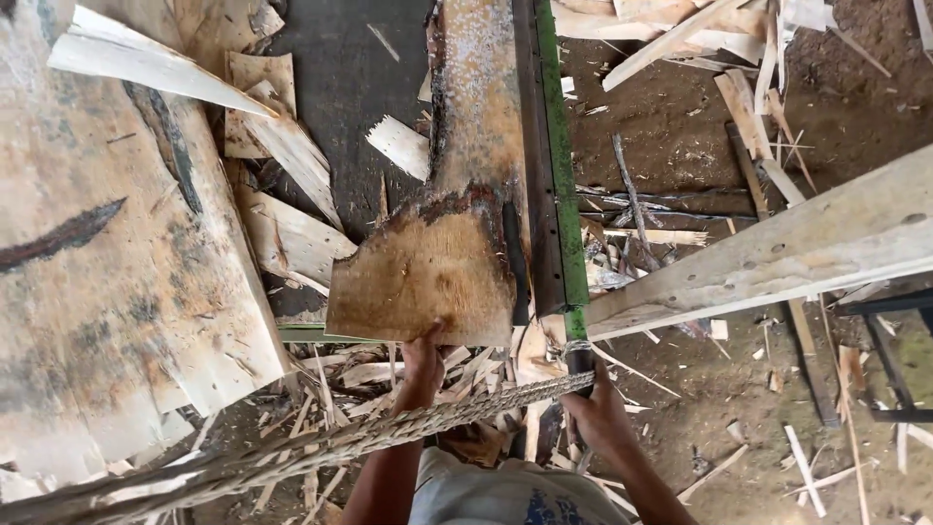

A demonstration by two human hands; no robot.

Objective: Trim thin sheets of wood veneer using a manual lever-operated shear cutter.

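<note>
Head view: a thin veneer sheet (428,277) is seen lying on a dark machine bed (340,87), its long axis running straight away from the person. Its near edge is gripped by the left hand (422,365), whose fingers are closed over it from below; the sheet therefore lies directly ahead of that hand, and the left hand is the nearer one. The right hand (595,413) is closed around the lower end of a green bar (564,194), just beside the sheet's right edge. A braided rope (408,428) is stretched across in front of both wrists. The veneer is pale brown, fibrous and ragged, with dark, bark-stained patches further up. To the left a broad stack of veneer (107,292) is piled; splintered offcuts (360,374) are scattered below.
</note>
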